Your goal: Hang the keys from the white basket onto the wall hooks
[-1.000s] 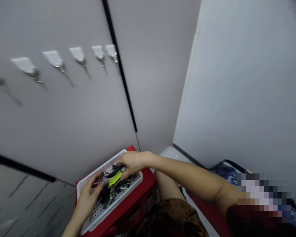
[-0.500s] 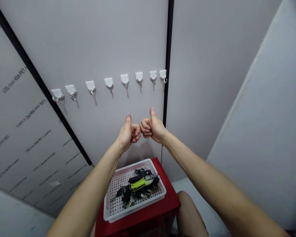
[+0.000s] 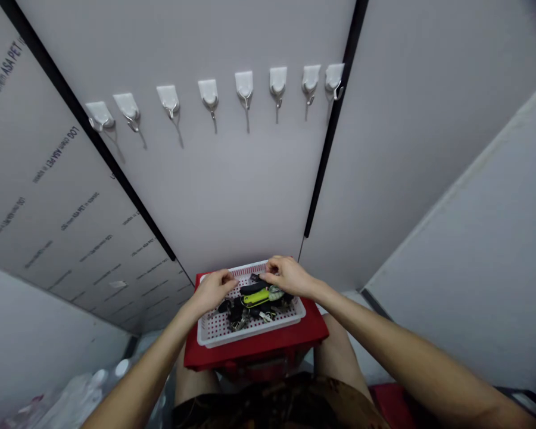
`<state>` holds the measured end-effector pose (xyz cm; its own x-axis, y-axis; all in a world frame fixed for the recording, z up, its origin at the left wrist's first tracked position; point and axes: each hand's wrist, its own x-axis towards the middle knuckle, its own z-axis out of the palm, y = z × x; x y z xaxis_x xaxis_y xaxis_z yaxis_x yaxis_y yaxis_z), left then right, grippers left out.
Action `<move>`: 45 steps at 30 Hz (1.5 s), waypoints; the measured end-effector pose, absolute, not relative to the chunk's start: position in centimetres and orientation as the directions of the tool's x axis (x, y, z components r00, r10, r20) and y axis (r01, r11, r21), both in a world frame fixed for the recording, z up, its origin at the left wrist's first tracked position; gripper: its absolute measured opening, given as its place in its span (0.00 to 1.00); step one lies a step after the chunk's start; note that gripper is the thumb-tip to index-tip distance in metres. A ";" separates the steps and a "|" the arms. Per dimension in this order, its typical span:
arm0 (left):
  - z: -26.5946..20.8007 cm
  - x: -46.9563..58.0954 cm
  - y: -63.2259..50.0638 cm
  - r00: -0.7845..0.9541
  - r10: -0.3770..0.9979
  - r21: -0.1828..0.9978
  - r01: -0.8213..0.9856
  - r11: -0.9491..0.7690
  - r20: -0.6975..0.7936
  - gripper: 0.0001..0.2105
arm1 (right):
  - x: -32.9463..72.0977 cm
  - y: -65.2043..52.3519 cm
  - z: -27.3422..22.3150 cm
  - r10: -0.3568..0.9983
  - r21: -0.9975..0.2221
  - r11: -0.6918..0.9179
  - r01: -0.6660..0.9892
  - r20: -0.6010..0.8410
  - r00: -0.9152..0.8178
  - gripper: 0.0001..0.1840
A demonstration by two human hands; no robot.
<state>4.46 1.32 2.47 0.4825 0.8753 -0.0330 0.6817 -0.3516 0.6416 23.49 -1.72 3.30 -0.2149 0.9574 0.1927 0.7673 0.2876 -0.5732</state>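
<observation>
A white perforated plastic basket (image 3: 212,333) holds a pile of keys (image 3: 239,322) with black fobs and a bright yellow-green fob (image 3: 256,298). My left hand (image 3: 212,291) hangs over the basket's left side, fingers bent, thumb apart, with nothing visible between them. Over the back right of the basket is my right hand (image 3: 290,276), thumb and fingers slightly apart. Its thumb tip is close to a small black piece (image 3: 255,277) at the back of the pile; whether they touch, I cannot tell.
The basket stands on a red box (image 3: 254,351) between my knees. Several white adhesive hooks (image 3: 243,83) run in a row across the grey panel (image 3: 232,190). Black strips (image 3: 326,161) edge that panel. Clear plastic bottles (image 3: 109,375) lie at the lower left.
Both hands have come down from thumbs-up fists in front of the panel to the basket, and their fingers have loosened. The view has tilted downward, showing more of my lap.
</observation>
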 end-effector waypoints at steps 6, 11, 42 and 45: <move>0.0 3.4 -0.1 0.544 0.835 0.596 0.698 -0.398 -0.079 0.11 | 23.3 -2.1 2.5 0.940 -0.408 0.308 0.859 -0.006 -0.340 0.14; -0.9 4.6 0.3 0.562 0.827 0.698 0.604 -0.386 -0.030 0.12 | 23.3 -2.2 2.4 0.937 -0.452 0.328 0.830 0.046 -0.346 0.08; 9.3 11.5 -2.1 0.453 0.787 0.673 0.428 -0.603 0.418 0.13 | 24.8 -0.7 16.9 0.788 -0.832 0.554 -0.038 0.509 0.347 0.10; 11.8 12.6 -1.5 0.438 0.762 0.663 0.389 -0.640 0.477 0.13 | 26.1 0.9 19.7 0.731 -0.788 0.614 -0.047 0.545 0.410 0.10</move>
